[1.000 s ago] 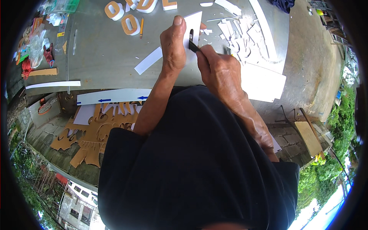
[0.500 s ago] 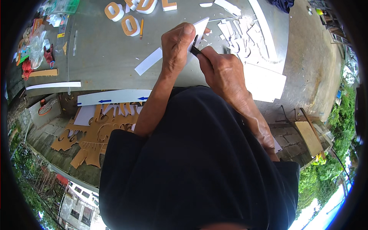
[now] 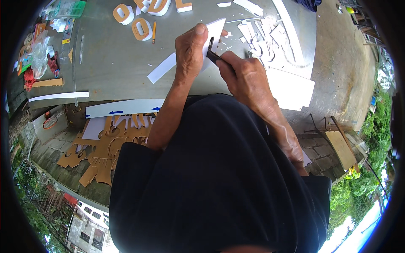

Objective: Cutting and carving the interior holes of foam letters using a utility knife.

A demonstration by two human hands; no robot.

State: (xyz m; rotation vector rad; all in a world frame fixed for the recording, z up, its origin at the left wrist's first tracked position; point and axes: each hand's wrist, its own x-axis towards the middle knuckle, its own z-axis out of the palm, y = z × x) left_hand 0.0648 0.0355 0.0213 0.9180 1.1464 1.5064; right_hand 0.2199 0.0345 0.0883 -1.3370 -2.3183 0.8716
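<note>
Above the table's near side, my left hand (image 3: 190, 52) grips a white foam-board piece (image 3: 216, 28), with the thumb raised along its left edge and fingertips showing past its right side. The piece is tilted up and has a dark narrow opening in it. My right hand (image 3: 247, 76) is closed round a slim black cutter knife (image 3: 214, 57) that points up and left at this opening. Its blade cannot be made out. Just left of my left wrist, a white strip (image 3: 162, 68) lies on the table.
Brown-faced white letters (image 3: 142, 29) and a pencil (image 3: 154, 32) lie at the far side. White offcuts (image 3: 263, 40) are heaped to the right, near a large white sheet (image 3: 291, 88). Plastic bags (image 3: 40, 52) and clutter occupy the left end. Cut cardboard (image 3: 99, 147) lies below the table edge.
The white foam-board piece has shifted slightly left and turned a little, so its opening shows more. Both hands moved with it by a small amount, keeping their grips.
</note>
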